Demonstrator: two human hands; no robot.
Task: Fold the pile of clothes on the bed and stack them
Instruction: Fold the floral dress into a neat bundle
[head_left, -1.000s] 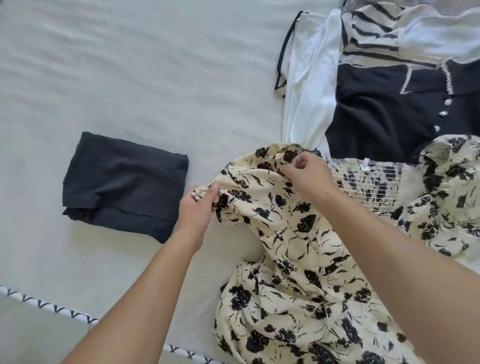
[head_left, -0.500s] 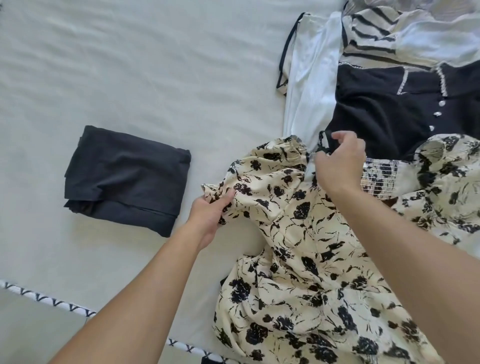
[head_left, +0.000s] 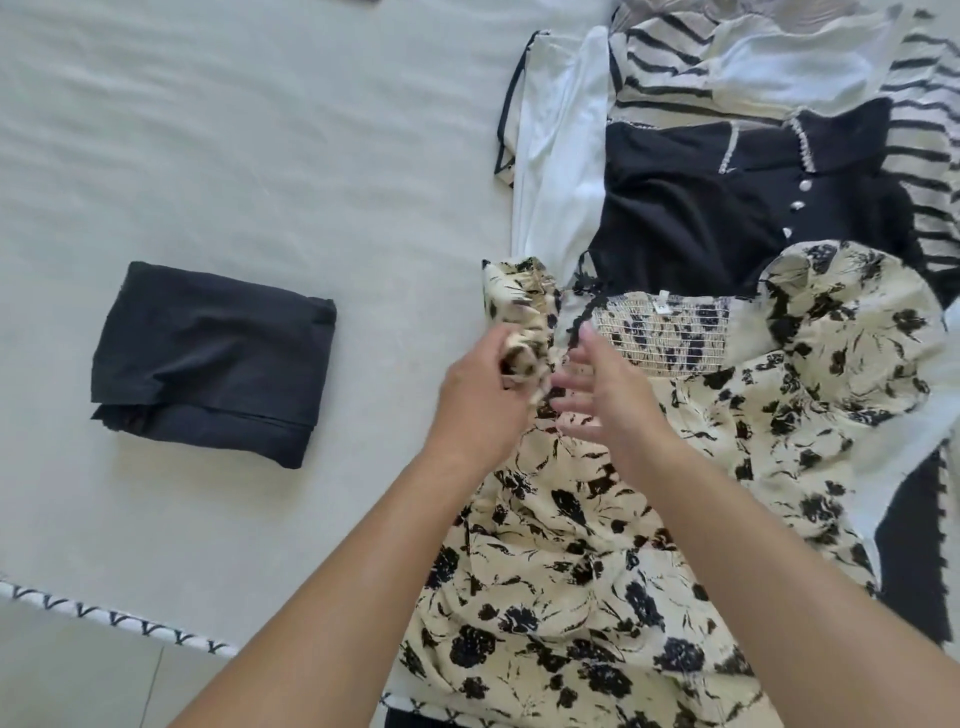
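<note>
- Cream fabric with black floral print makes up the dress (head_left: 597, 571), which lies on the bed (head_left: 260, 156) with its long axis running from the near edge up toward the smocked bodice (head_left: 670, 338) at the far end.
- A small white tag (head_left: 661, 307) sits at the bodice's top edge; no writing on it can be read.
- The left hand (head_left: 480, 400) grips a bunched ruffled sleeve (head_left: 524, 322) of the dress, fingers curled around the cloth.
- The right hand (head_left: 608, 389) hovers just beside it over the dress, fingers spread and straight, blurred, pointing left; whether they touch the fabric cannot be told.
- Both forearms reach in from the near edge, converging at the sleeve.
- A folded black garment (head_left: 213, 358) lies well apart to the left.
- Beyond the dress lie a black buttoned top (head_left: 727, 218), a white garment (head_left: 561, 156) and a striped garment (head_left: 665, 57), overlapping in a pile.
</note>
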